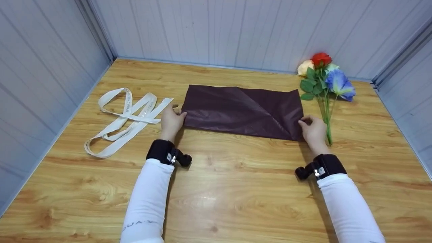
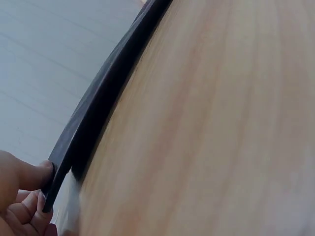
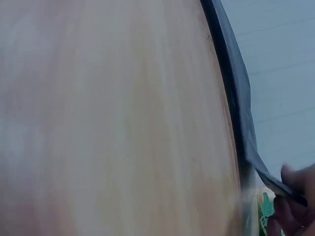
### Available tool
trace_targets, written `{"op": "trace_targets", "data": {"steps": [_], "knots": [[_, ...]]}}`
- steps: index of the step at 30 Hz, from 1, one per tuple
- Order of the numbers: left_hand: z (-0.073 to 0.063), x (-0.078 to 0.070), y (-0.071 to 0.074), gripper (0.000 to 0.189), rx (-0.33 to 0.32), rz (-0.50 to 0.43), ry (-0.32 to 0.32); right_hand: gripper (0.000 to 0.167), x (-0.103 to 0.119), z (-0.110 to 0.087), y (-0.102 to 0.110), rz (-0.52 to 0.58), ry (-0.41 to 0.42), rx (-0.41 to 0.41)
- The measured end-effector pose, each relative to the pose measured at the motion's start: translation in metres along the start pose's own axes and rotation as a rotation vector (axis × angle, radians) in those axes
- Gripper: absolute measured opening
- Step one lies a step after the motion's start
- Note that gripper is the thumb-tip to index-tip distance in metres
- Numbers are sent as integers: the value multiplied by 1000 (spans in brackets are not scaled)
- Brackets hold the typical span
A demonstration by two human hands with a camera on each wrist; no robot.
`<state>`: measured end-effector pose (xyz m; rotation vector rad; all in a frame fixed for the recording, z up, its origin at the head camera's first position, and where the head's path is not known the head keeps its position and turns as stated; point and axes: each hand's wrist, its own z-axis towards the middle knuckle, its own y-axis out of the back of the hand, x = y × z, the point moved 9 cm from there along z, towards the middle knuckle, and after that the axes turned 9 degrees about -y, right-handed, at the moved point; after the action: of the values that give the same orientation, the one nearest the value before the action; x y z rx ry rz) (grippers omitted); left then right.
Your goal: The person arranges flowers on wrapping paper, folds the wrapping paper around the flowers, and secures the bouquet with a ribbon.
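A dark maroon sheet of wrapping paper (image 1: 233, 109), folded into a wide rectangle, spans the space between both hands. My left hand (image 1: 172, 121) pinches its left edge between thumb and fingers; in the left wrist view the thumb (image 2: 37, 174) presses on the sheet (image 2: 93, 108). At the opposite edge, my right hand (image 1: 314, 131) pinches the paper near its lower right corner. The right wrist view shows that hand (image 3: 298, 201) at the frame's edge, gripping the sheet (image 3: 241, 98), which looks slightly lifted there. A diagonal crease crosses the paper's right half.
Left of the left hand lies a loosely looped white printed ribbon (image 1: 116, 130). A bunch of artificial flowers (image 1: 322, 79), red, cream and blue with green stems, lies beyond the right hand. Pale panel walls (image 1: 209, 33) border the wooden table (image 1: 236, 189).
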<state>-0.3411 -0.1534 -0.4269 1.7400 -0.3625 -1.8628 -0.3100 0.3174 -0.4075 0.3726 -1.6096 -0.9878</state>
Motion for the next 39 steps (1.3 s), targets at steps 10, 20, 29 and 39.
{"op": "trace_targets", "data": {"steps": [10, 20, 29, 39], "knots": [[1, 1, -4, 30, 26, 38, 38, 37, -2, 1, 1, 25, -59, -34], [4, 3, -5, 44, 47, 27, 57, 36, -3, 1, -2, -24, -85, -16], [2, 6, 1, 35, -68, -93, 51, 27, -3, 2, -4, -39, -41, 0], [5, 6, 2, 27, -82, -118, 77, 24, -8, 3, -3, -47, -99, 13]]}}
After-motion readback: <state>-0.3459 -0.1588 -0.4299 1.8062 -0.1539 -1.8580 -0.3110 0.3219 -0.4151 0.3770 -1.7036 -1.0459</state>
